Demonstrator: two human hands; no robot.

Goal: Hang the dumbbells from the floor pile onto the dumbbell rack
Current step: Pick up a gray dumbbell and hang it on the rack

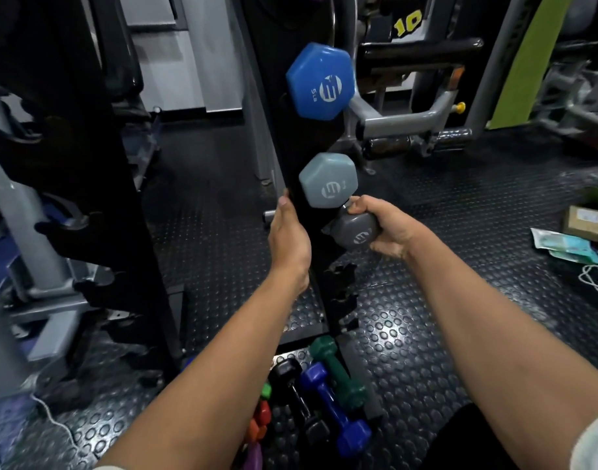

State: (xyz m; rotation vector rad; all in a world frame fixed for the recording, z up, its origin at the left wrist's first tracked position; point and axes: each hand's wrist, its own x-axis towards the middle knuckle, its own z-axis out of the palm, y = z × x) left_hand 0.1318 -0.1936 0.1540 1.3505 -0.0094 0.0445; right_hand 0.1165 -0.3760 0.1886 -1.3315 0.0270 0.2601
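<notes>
A dark grey dumbbell (355, 232) is gripped in the curled fingers of the right hand (387, 228) at a cradle of the dumbbell rack (301, 157), which is steadied by the left hand (289, 239). Two dumbbells, blue (321, 81) and light grey (328, 179), are hung above. The floor pile (317, 395) remains to be racked.

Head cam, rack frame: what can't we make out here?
- Dark grey dumbbell: far end and handle hidden by right hand; whether it sits on a hook is unclear.
- Left hand: fingers hidden behind the rack.
- Floor pile: left side covered by the left forearm.
- Light grey dumbbell: weight marking too small.
</notes>
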